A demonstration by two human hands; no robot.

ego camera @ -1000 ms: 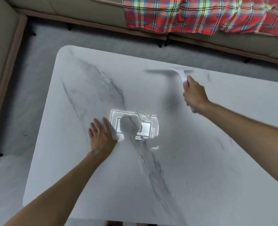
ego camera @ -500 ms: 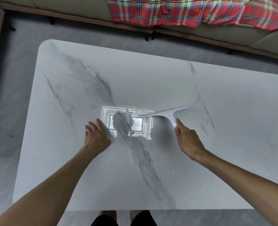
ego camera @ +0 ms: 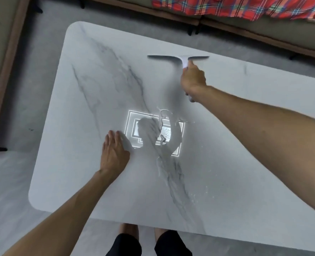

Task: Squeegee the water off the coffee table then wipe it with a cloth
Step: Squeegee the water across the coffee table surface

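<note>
1. The squeegee [ego camera: 178, 58] has gone from mid-table back to the far edge, blade crosswise, likely set for another pull.
2. Right hand [ego camera: 193, 80] grips its handle. Left hand [ego camera: 114, 154] lies flat, fingers straight, on the coffee table [ego camera: 79, 89], probably bracing.
3. Water [ego camera: 164, 163] streaks remain at centre; no cloth in sight.
4. Plaid blanket [ego camera: 226, 8] lies beyond.

My right hand [ego camera: 193, 79] grips a white squeegee [ego camera: 178, 59] on the marble coffee table [ego camera: 79, 108].
Its blade lies just beyond the knuckles, near the far edge; my left hand [ego camera: 114, 152] rests flat, with pooled water [ego camera: 164, 139] just right of its fingers.
</note>
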